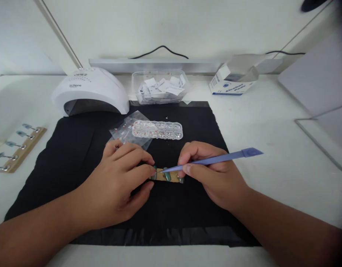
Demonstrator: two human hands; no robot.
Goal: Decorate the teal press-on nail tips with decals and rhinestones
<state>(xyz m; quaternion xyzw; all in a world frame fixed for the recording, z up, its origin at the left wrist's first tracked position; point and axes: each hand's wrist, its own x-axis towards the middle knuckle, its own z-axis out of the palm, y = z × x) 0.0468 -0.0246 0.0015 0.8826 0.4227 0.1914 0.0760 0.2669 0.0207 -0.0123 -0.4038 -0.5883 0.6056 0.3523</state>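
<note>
We see the left hand (123, 178) pinching the small tan wooden strip of green nail tips (166, 175) on the black cloth mat (76, 155) | right hand (212, 174) pinching the thin purple plastic tool (215, 159), its tip touching the strip between both hands.

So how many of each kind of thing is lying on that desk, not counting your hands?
Wooden strips of nail tips: 2
Purple tool: 1
Rhinestone box: 1
Plastic bag: 1
Nail lamp: 1
Clear tub of packets: 1
Cardboard box: 1
Black mat: 1
Total: 9
</note>
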